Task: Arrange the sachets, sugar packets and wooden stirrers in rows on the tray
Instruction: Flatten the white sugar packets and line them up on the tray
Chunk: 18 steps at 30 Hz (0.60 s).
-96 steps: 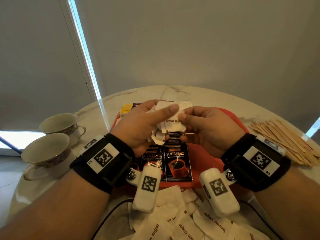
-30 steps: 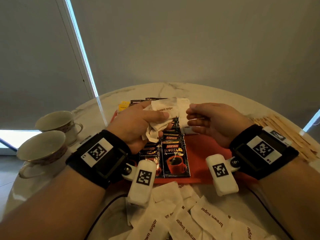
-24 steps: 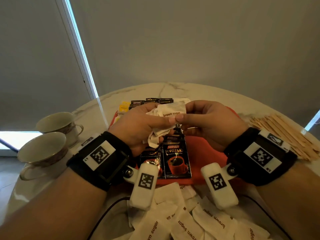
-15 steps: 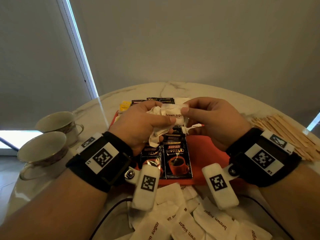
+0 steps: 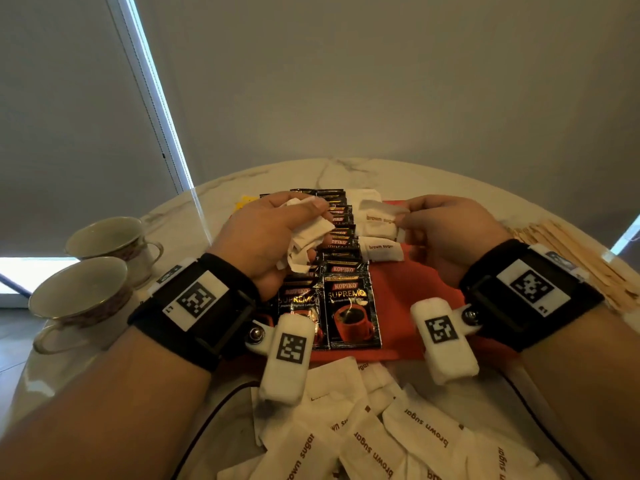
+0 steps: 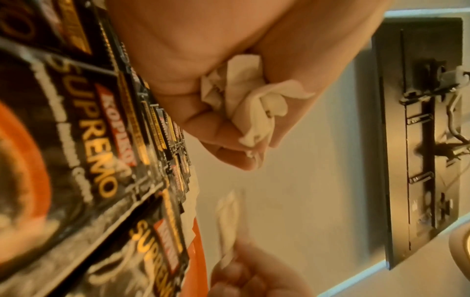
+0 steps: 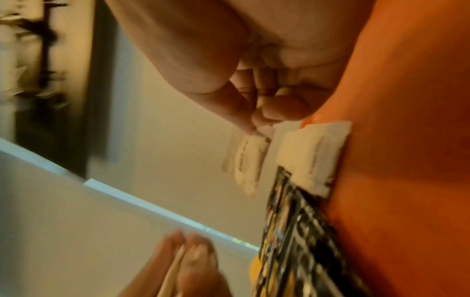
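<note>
A red tray (image 5: 426, 299) lies on the marble table, with two overlapping rows of black Kopiko coffee sachets (image 5: 349, 310) along its left half. My left hand (image 5: 273, 233) grips a crumpled bunch of white brown sugar packets (image 5: 308, 237) above the sachets; the bunch also shows in the left wrist view (image 6: 251, 104). My right hand (image 5: 446, 230) pinches one brown sugar packet (image 5: 377, 220) by its end, above the tray (image 7: 406, 160). Two sugar packets (image 5: 381, 249) lie on the tray beside the sachets, under the pinched one (image 7: 246, 158).
Loose brown sugar packets (image 5: 398, 438) are heaped on the table in front of the tray. Wooden stirrers (image 5: 581, 258) lie in a pile at the right. Two teacups (image 5: 79, 299) stand at the left table edge. Yellow sachets (image 5: 246, 202) peek out behind my left hand.
My hands have drawn apart. The right hand has pulled one sugar packet out of the bunch that the left hand holds and carries it to the right over the tray.
</note>
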Motion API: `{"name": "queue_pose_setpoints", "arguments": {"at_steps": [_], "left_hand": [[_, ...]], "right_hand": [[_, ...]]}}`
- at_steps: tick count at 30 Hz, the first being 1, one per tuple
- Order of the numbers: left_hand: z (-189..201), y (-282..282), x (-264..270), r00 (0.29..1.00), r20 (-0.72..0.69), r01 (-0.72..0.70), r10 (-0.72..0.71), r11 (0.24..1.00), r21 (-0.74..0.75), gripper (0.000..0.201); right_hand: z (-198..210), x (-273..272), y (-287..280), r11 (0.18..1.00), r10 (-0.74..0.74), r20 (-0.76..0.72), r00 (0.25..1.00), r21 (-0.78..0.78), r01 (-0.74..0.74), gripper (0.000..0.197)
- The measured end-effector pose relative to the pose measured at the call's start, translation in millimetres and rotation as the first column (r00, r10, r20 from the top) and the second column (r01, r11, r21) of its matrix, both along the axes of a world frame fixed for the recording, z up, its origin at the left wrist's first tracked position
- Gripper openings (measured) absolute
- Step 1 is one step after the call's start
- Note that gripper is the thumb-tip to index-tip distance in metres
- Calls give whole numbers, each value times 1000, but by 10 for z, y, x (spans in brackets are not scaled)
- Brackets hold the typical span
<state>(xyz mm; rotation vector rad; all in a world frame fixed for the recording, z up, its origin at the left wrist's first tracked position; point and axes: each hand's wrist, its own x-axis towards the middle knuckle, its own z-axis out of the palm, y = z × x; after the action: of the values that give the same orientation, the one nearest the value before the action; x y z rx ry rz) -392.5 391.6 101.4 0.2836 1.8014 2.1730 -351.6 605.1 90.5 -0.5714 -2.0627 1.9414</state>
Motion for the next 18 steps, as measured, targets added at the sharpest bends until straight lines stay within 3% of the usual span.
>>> {"name": "queue_pose_setpoints", "arguments": {"at_steps": [2, 7, 18], "left_hand": [[9, -17, -20, 1000, 15, -17, 17, 1000, 19, 11], [20, -39, -28, 999, 41, -8, 6, 999, 40, 10], [45, -57, -35, 999, 44, -3, 1, 999, 33, 10]], "right_hand": [[-57, -36, 77, 997, -32, 99, 995, -61, 38, 23], [-156, -58, 178, 1000, -7, 272, 962, 17, 2, 17], [-151, -57, 167, 1000, 11, 264, 965, -16, -7, 8]]}}
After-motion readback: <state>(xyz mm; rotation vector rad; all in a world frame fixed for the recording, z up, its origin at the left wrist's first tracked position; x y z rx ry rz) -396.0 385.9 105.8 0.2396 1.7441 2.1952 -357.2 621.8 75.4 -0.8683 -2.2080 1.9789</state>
